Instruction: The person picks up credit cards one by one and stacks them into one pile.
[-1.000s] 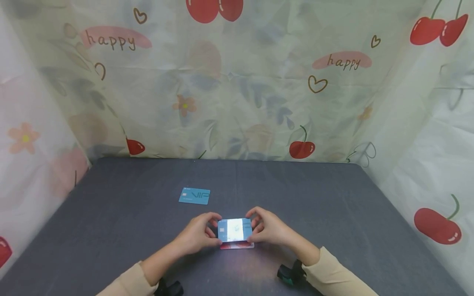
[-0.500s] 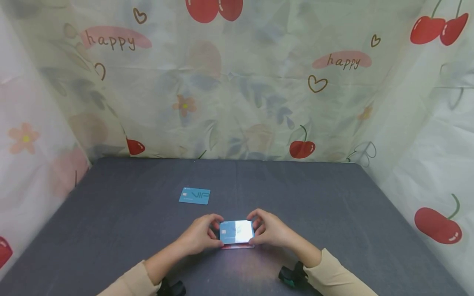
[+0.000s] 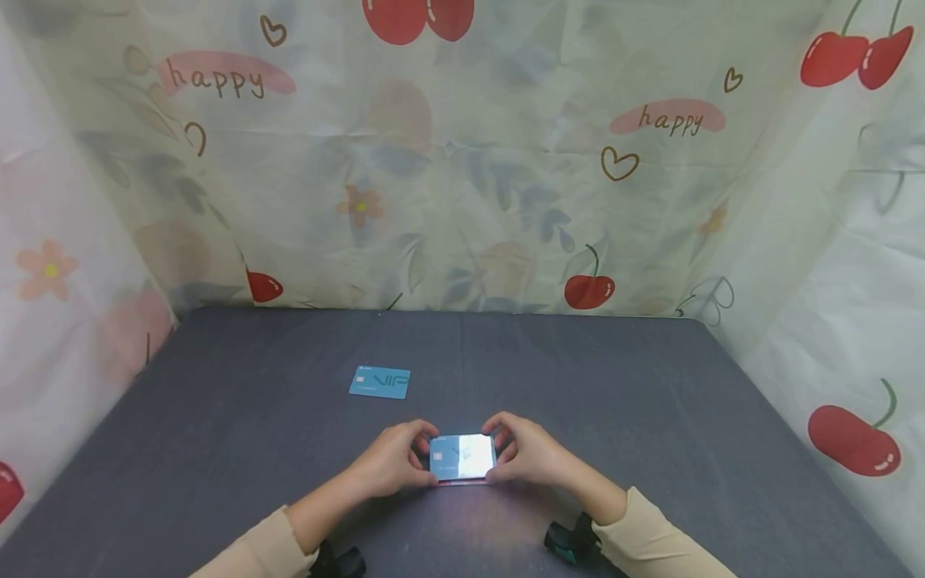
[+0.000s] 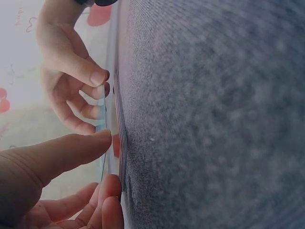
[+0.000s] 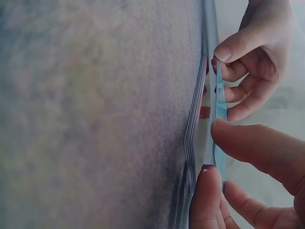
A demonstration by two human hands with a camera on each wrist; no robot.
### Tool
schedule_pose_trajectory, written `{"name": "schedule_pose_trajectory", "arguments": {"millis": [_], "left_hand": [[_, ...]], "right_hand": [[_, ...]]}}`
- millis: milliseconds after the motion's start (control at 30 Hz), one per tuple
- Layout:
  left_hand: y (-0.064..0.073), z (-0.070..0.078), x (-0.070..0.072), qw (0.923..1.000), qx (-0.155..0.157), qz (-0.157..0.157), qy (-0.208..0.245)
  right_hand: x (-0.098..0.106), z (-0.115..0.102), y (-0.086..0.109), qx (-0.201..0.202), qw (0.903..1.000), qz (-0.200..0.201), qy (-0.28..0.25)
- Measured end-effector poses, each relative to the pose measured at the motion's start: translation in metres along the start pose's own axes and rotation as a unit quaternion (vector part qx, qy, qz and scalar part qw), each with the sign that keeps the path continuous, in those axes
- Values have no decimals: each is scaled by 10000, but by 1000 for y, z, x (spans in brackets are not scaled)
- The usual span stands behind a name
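A blue card with a bright glare on its right half is held level by its two short ends in the head view. My left hand pinches its left end between thumb and fingers. At the opposite end my right hand pinches it the same way. Just below lies a neat stack of several thin cards on the table, with a narrow gap under the blue card in both wrist views. From above, only a thin reddish edge of the stack shows; its top is mostly hidden.
Another blue card marked VIP lies flat on the dark grey table, beyond my hands and to the left. A patterned curtain with cherries and flowers rises behind the table and along both sides.
Both hands have brought the blue card slightly toward me and down, a touch to the right. Less of the stack's red edge shows below it. The VIP card has stayed put.
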State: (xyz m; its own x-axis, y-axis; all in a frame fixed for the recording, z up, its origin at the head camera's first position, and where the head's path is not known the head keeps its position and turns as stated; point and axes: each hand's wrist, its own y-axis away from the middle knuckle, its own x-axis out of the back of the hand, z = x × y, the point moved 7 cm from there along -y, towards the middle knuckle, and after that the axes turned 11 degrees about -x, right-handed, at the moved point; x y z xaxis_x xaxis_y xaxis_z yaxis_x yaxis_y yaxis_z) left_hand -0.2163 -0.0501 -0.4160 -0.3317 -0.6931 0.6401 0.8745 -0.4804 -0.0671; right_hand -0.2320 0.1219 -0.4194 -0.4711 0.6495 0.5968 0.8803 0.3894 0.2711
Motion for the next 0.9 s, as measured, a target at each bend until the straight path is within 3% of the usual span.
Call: {"name": "schedule_pose_trajectory", "arguments": {"millis": [900], "left_hand": [[1, -1, -3, 9998, 64, -184, -107]], "right_hand": [[-3, -3, 0, -23, 9996, 35, 264]]}}
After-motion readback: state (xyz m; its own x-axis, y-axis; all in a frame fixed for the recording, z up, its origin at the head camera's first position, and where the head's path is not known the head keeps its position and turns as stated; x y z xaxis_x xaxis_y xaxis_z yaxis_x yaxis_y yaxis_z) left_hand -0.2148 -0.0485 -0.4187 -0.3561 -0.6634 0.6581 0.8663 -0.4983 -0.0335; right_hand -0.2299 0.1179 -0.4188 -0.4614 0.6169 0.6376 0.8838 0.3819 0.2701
